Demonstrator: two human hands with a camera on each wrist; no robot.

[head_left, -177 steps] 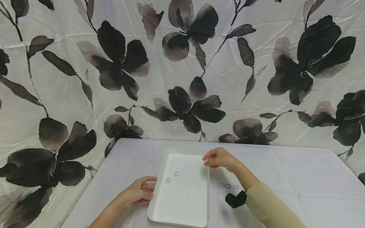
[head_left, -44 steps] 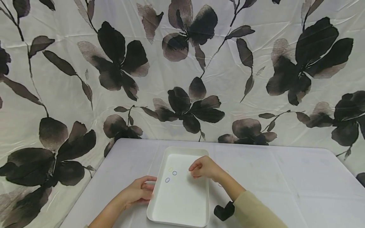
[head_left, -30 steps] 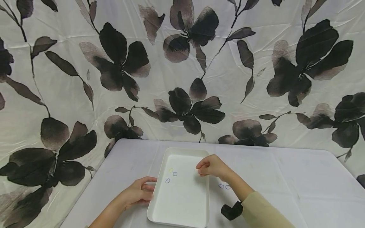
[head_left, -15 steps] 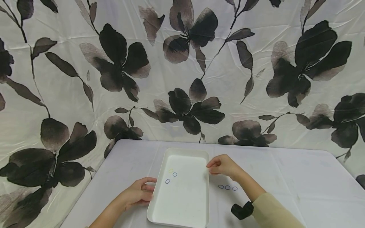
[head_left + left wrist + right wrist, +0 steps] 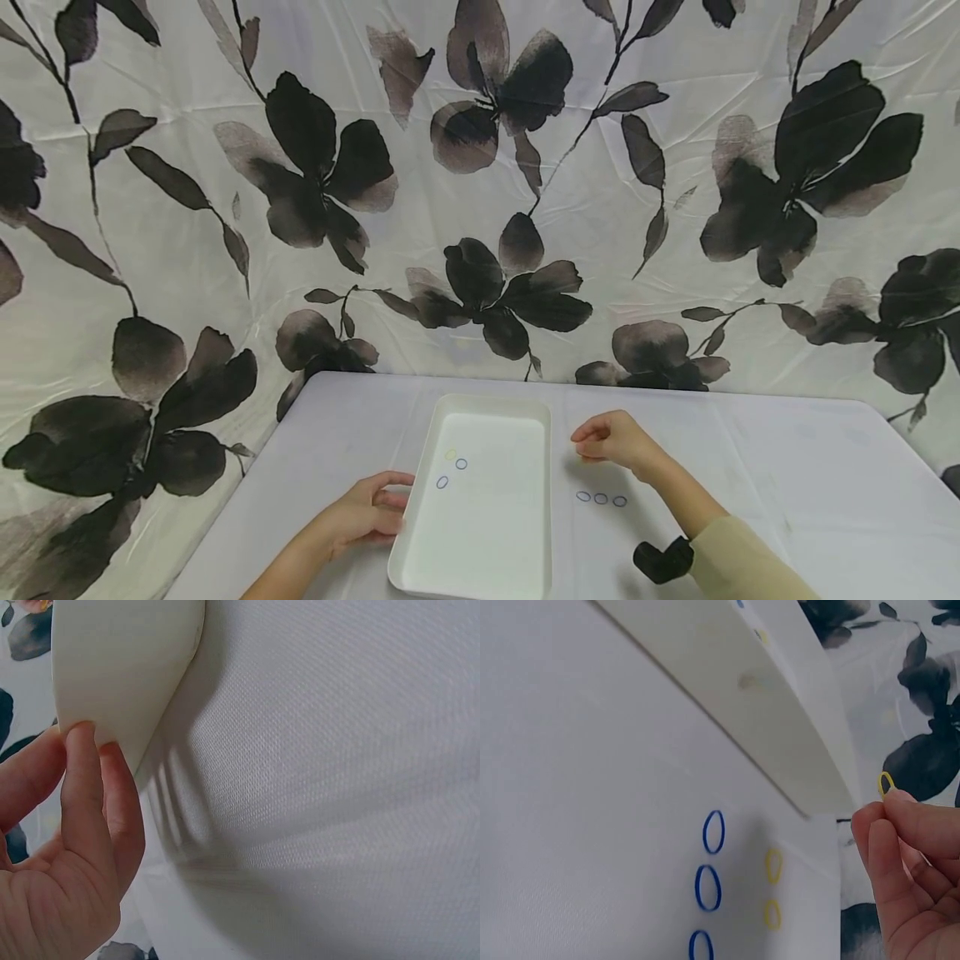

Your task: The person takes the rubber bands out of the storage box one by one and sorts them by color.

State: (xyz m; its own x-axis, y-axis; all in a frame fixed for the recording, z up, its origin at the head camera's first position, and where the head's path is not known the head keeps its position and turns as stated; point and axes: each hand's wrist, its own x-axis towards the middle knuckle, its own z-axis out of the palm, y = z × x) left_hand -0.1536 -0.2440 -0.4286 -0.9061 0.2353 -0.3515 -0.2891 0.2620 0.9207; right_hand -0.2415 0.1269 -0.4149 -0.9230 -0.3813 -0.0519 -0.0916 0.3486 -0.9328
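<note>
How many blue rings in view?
5: a far ring and a near ring in the white tray; a left ring, middle ring and right ring in a row on the table, right of the tray. Others may be hidden.

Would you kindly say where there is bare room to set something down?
Free: the near half of the white rectangular tray, in front of its two blue rings, and the white cloth-covered table right of the beige sleeve. Crowded: right of the tray, where three blue rings and two yellow rings lie near the right hand.
</note>
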